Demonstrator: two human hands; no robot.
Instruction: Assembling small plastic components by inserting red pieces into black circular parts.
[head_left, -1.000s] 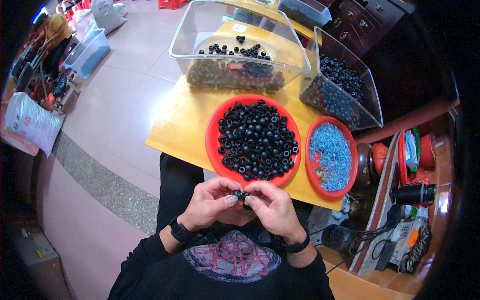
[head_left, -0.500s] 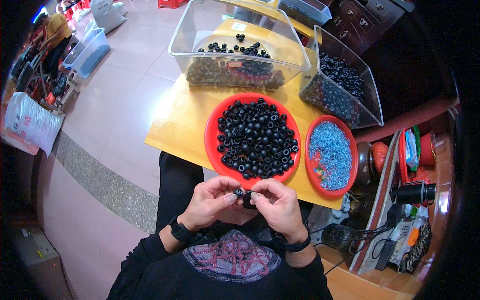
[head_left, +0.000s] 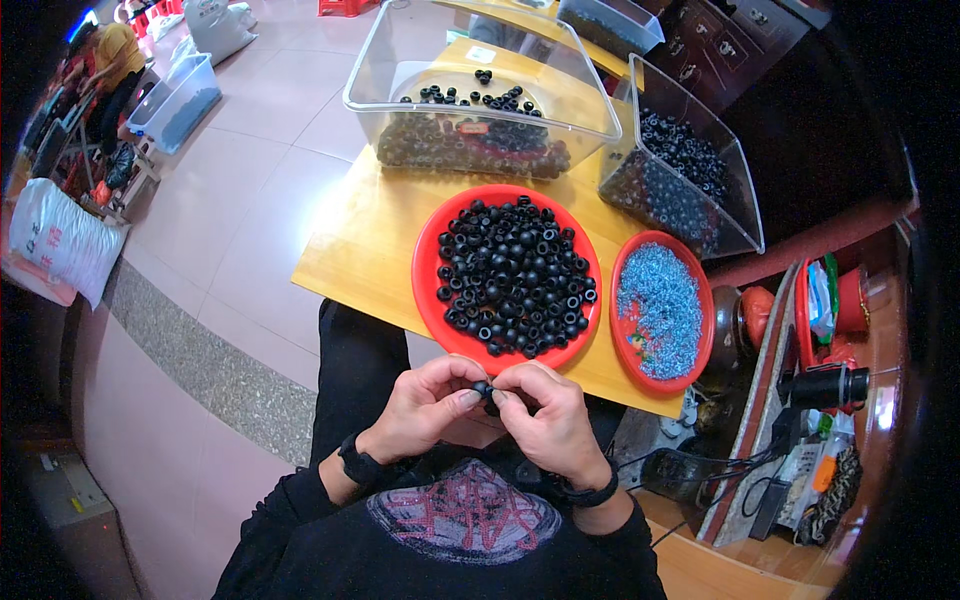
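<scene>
My left hand pinches a small round black piece between thumb and fingertips. Against it, my right hand grips a second black piece, mostly covered by the fingers. The two pieces appear to touch; whether one sits inside the other cannot be made out. Just beyond my fingertips, a round red tray holds a heap of black rounded pieces, many showing a hollow opening. To its right lies a smaller red tray of tiny shiny bluish pieces.
Two clear plastic bins with black pieces stand behind the trays on the yellow wooden table. Cables and a power strip lie at right. Far left are a white sack, a blue-grey tub and a seated person.
My hands have drawn closer together, and the two black pieces, apart before, now meet between the fingertips. The trays and bins stay in place.
</scene>
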